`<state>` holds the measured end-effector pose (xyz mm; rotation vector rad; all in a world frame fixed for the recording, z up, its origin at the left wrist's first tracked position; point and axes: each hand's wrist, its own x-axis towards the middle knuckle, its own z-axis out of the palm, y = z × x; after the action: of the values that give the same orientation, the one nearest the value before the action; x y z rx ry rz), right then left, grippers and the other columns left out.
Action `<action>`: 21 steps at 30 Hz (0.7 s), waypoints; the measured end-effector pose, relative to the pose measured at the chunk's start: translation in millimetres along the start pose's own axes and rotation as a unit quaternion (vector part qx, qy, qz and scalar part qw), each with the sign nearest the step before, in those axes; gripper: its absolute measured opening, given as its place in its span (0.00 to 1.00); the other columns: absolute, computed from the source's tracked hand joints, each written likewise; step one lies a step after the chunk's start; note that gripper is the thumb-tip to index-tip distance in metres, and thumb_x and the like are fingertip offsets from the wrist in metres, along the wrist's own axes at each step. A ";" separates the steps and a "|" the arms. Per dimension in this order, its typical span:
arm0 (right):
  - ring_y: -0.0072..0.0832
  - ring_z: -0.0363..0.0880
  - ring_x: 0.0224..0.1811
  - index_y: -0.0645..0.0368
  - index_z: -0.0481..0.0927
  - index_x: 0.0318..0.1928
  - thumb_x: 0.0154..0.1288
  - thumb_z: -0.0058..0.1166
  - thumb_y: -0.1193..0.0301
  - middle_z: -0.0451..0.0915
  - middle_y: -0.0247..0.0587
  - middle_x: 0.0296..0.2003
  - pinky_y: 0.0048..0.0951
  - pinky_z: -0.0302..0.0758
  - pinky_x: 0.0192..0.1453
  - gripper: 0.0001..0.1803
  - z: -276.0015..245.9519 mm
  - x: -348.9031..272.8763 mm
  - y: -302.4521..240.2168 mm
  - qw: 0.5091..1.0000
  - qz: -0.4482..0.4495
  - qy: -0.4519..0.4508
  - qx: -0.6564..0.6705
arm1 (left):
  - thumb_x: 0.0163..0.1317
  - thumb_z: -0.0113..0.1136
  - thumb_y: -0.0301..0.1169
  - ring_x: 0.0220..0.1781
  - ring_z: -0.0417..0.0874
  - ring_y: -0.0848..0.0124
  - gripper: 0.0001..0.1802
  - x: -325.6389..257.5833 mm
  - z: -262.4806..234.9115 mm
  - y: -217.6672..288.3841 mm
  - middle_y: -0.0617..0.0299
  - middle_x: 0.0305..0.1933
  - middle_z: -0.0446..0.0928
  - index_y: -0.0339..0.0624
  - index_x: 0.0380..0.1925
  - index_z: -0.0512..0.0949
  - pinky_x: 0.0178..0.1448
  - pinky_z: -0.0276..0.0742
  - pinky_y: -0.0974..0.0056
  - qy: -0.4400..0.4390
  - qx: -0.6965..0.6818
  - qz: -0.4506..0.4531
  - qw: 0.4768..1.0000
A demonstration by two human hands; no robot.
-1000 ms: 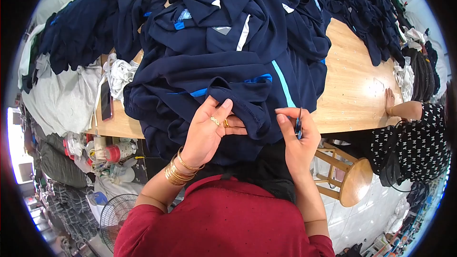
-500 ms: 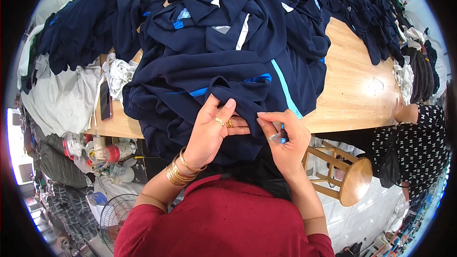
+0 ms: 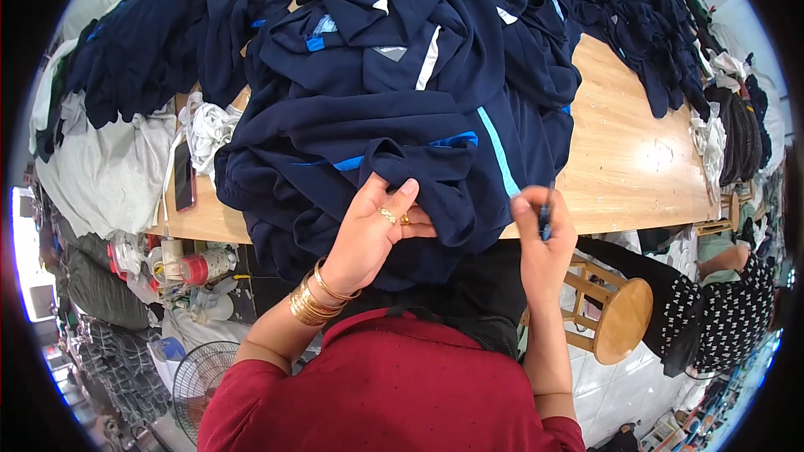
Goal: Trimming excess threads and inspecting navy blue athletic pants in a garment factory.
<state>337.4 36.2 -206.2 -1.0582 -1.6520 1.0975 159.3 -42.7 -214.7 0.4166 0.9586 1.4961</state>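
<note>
My left hand point(image 3: 373, 222), with gold rings and bangles, pinches the folded edge of a navy garment point(image 3: 444, 188) between thumb and fingers. This garment lies at the near side of a big navy heap point(image 3: 377, 121) with bright blue and light blue strips. To the right, apart from the pinched edge, my right hand point(image 3: 548, 243) is raised and slightly blurred. Its fingers are curled round a small blue and dark tool point(image 3: 545, 223) that looks like thread snips; its blades are not clear.
More navy garments lie on the wooden table point(image 3: 624, 151) at far left and far right. A phone point(image 3: 185, 176) and white cloth point(image 3: 209, 130) lie left. A stool point(image 3: 621, 318) and a person in a patterned shirt point(image 3: 733, 322) are at right, a fan point(image 3: 201, 377) at lower left.
My right hand has left the garment's edge and moved right with the tool. My left hand keeps its hold. At right, the person in the patterned shirt has bent lower.
</note>
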 end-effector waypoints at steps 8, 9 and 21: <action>0.27 0.75 0.33 0.60 0.77 0.40 0.54 0.56 0.79 0.75 0.39 0.32 0.22 0.70 0.39 0.11 -20.9 3.6 22.5 0.969 -0.051 0.047 -0.239 | 0.66 0.50 0.35 0.27 0.72 0.87 0.10 -18.9 -53.5 39.1 0.74 0.27 0.74 0.41 0.35 0.75 0.30 0.67 0.81 0.110 0.202 0.091 0.969; 0.29 0.75 0.35 0.59 0.78 0.40 0.53 0.57 0.79 0.75 0.39 0.34 0.23 0.70 0.41 0.11 -19.8 3.8 22.3 0.969 -0.051 0.050 -0.237 | 0.65 0.50 0.34 0.26 0.72 0.87 0.09 -22.6 -56.1 42.6 0.73 0.27 0.74 0.40 0.34 0.75 0.29 0.68 0.80 0.108 0.207 0.082 0.969; 0.35 0.75 0.33 0.56 0.75 0.41 0.47 0.58 0.79 0.69 0.40 0.37 0.27 0.72 0.34 0.17 47.6 30.9 33.9 0.966 -0.176 -0.079 -0.171 | 0.47 0.64 0.25 0.49 0.73 0.66 0.24 -11.7 -14.8 45.1 0.59 0.45 0.72 0.41 0.47 0.71 0.49 0.70 0.67 0.062 0.534 0.327 0.777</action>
<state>290.2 63.6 -243.7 -0.8527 -2.1148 0.6925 121.4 -54.2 -186.0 1.6244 1.8702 1.4259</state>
